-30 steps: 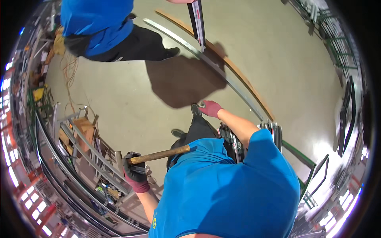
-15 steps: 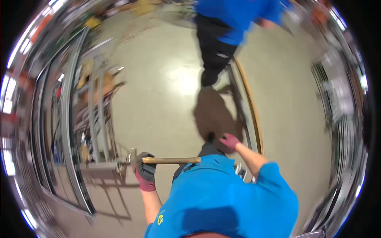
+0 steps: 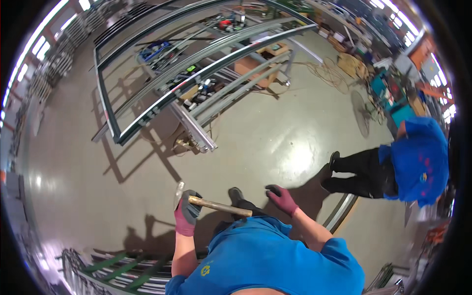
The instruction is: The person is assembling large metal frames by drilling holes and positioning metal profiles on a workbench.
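Observation:
My left hand point(image 3: 187, 212), in a maroon and dark grey work glove, is wrapped round a hammer point(image 3: 223, 206) close to its metal head. The wooden handle points right across the front of my blue shirt. In the same kind of glove, my right hand point(image 3: 282, 200) hangs at the right of my body. Its fingers are loosely bent and a little apart, with nothing seen in them. Beyond my hands a large grey metal frame point(image 3: 162, 103) lies raised above the floor on supports.
Beneath the frame are a workbench with tools, a cardboard box point(image 3: 248, 69) and metal profiles point(image 3: 191, 125). A co-worker in blue point(image 3: 418, 160) stands at the right. A round fan point(image 3: 360, 114) is behind them. A long profile point(image 3: 341, 214) lies right; green bars point(image 3: 115, 265) are at lower left.
My view has turned left, so the metal frame now spans the upper left and the co-worker appears farther right. The hammer stays in my left hand, now slightly tilted.

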Tool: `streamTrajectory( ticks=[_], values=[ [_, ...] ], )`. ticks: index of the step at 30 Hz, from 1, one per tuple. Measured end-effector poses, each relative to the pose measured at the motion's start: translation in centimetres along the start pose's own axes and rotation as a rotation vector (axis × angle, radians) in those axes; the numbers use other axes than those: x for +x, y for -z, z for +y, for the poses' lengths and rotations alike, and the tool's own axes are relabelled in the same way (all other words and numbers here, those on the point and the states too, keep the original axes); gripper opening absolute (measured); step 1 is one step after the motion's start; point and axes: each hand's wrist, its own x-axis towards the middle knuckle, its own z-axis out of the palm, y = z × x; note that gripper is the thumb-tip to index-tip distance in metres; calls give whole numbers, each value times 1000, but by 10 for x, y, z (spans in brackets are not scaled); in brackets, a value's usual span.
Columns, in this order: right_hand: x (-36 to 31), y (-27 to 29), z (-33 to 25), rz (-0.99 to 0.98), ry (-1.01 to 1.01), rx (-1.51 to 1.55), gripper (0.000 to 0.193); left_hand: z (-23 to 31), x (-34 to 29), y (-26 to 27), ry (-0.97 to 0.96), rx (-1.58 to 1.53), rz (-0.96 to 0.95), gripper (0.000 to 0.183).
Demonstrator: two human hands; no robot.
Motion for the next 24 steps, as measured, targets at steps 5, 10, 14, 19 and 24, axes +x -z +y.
streamTrajectory(
  ticks=[5, 10, 14, 19, 24],
  values=[
    [111, -99, -91, -610, 211, 22, 41, 41, -18, 48, -97, 134, 297, 48],
    [177, -231, -184, -1147, 403, 29, 51, 70, -35, 86, -273, 91, 672, 32],
    [175, -333, -257, -1465, 524, -213, 67, 96, -42, 116, -568, 694, 840, 43],
    [164, -481, -248, -1678, 401, -136, 71, 127, -39, 169, -457, -61, 918, 58],
    [173, -614, -262, -1647, 498, -323, 68, 160, -22, 292, -375, -320, 907, 58]
  ],
)
